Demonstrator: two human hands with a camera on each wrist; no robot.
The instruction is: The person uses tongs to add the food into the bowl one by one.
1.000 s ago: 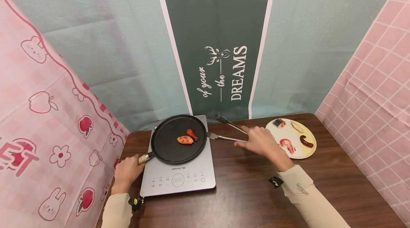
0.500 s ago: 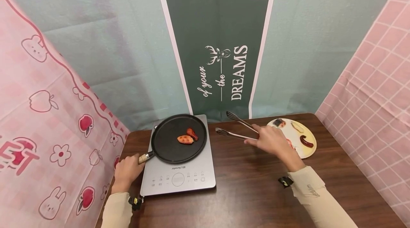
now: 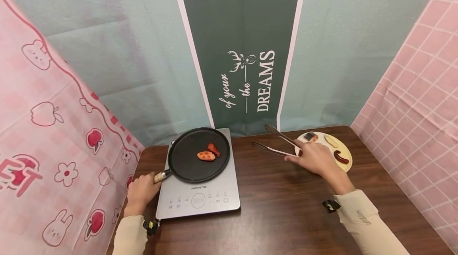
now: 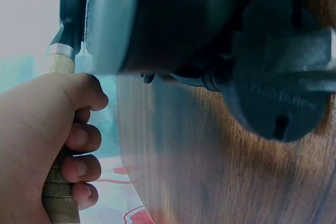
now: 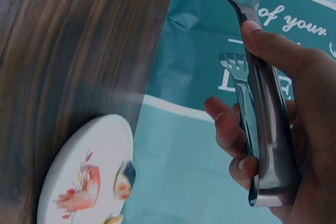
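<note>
My left hand (image 3: 141, 189) grips the wooden handle (image 4: 60, 203) of a flat black frying pan (image 3: 187, 143) on a silver induction cooker (image 3: 214, 209). A grilled piece of meat (image 3: 206, 156) and a small red-brown drumstick (image 3: 214, 149) lie touching in the pan. My right hand (image 3: 316, 159) holds metal tongs (image 5: 273, 145), thumb on one arm and fingers around the other. Their slotted tips stand apart with nothing between them, pointing left over the table. The hand overlaps the left part of a plate (image 3: 348, 149); in the right wrist view a shrimp (image 5: 86, 190) shows on it.
On the plate also lie a dark-red sausage (image 3: 341, 157), a pale yellow piece (image 3: 332, 141) and a black-and-orange piece (image 3: 310, 137). Fabric hangs behind the brown wooden table (image 3: 272, 215), with pink cloths at both sides.
My right hand has moved right with the tongs, away from the pan and toward the plate, now covering the shrimp in the head view. The left hand and pan stay put.
</note>
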